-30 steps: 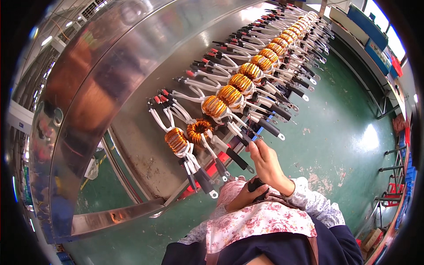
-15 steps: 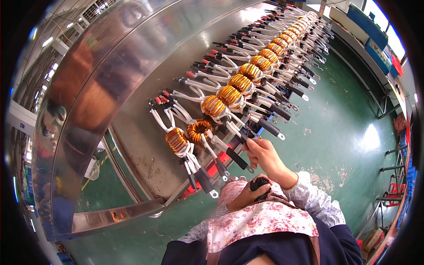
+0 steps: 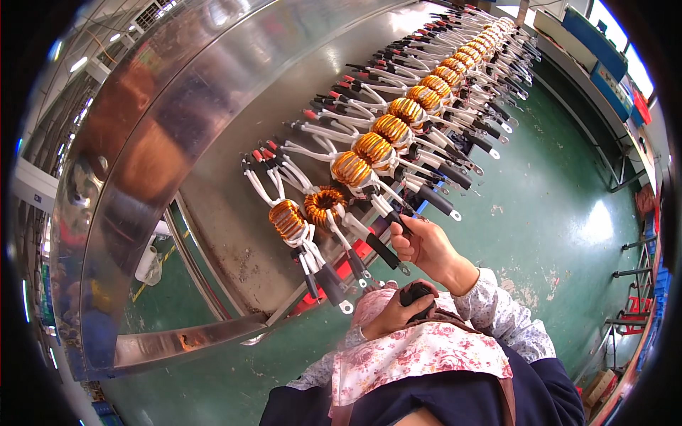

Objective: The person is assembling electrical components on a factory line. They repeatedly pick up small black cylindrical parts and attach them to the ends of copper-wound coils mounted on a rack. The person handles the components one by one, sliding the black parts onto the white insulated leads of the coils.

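My right hand (image 3: pixel 425 245) pinches a black-sleeved wire (image 3: pixel 395 221) of a copper coil (image 3: pixel 351 169), which lies toward 10 o'clock along the wire. My left hand (image 3: pixel 398 311) is closed around a small black tool (image 3: pixel 418 295), farther away.

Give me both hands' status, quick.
Left hand: closed around a small black tool.
Right hand: pinching a black-sleeved lead of a coil.

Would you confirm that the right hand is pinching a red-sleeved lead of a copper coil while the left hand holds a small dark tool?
Not quite: in the head view the right hand pinches a black-sleeved lead, not a red one. The left hand does hold a small dark tool.
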### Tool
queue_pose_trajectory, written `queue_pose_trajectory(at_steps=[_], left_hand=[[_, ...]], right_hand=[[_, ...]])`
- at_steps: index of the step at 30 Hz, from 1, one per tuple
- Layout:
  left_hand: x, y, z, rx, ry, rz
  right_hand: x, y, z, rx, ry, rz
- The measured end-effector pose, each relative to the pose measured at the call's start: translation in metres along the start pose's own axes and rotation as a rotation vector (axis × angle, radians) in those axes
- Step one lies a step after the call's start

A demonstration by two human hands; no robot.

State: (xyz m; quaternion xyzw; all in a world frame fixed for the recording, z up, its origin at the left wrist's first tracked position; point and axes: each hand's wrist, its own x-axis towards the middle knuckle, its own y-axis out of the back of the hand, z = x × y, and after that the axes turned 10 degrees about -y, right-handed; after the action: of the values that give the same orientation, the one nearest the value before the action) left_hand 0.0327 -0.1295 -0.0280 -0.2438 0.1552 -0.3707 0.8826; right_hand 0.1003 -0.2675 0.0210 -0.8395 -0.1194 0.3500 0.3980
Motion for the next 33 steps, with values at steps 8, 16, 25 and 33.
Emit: queue_pose_trajectory(at_steps=[8,16,25,33], left_hand=[[-0.002,0.008,0.012,0.02,0.019,0.065],[-0.001,0.014,0.016,0.101,0.005,0.01],[0.012,0.01,0.003,0.331,0.002,-0.02],[0.02,0.005,0.0,0.243,0.074,-0.091]], right_hand=[[0.0,0.003,-0.001,0.021,-0.007,-0.02],[-0.067,0.0,0.025,-1.138,0.57,0.341],[-0.072,0.017,0.03,-1.37,0.831,0.273],[-0.075,0.032,0.026,-1.294,0.875,0.406]])
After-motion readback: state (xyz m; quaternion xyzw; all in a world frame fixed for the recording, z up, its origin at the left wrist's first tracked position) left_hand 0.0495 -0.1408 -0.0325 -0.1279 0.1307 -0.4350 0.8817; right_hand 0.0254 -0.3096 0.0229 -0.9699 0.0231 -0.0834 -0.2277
